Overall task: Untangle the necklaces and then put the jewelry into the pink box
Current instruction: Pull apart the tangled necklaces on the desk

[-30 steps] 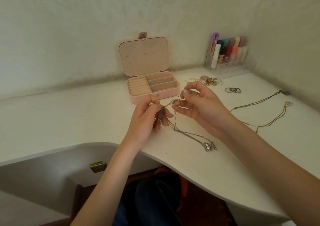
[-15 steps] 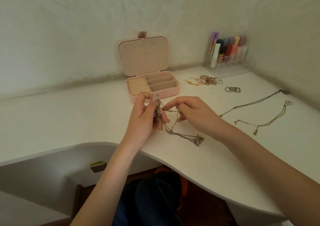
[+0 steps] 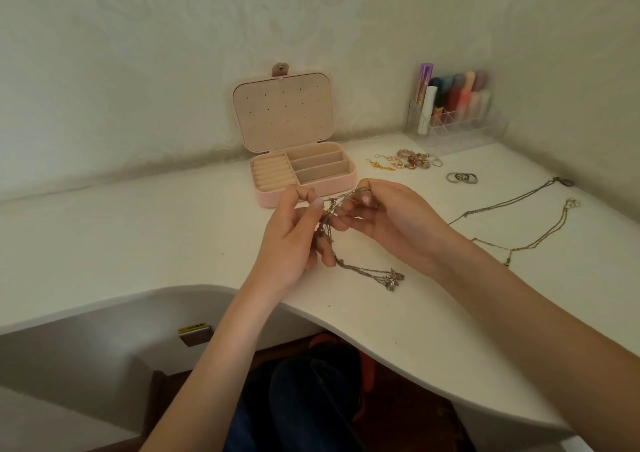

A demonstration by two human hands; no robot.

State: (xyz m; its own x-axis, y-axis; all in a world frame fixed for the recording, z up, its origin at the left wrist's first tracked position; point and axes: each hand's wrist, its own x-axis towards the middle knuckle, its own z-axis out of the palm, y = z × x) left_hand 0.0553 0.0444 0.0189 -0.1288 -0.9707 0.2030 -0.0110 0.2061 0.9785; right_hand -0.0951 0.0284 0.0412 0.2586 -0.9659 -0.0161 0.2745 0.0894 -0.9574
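untangling step: left hand [image 3: 294, 233] and right hand [image 3: 388, 219] both pinch the tangled necklaces [image 3: 349, 261] between them; next, tease the strands apart.

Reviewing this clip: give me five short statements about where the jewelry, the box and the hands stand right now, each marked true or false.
1. The pink box stands open with its lid up. True.
2. Both the left hand and right hand pinch the tangled necklaces. True.
3. The rings already sit in the box. False: they lie on the desk, right of the box.
4. Two separate necklaces lie on the desk right of the hands. True.
5. The tangled chains are lifted wholly clear of the desk. False: their pendant end rests on the desk.
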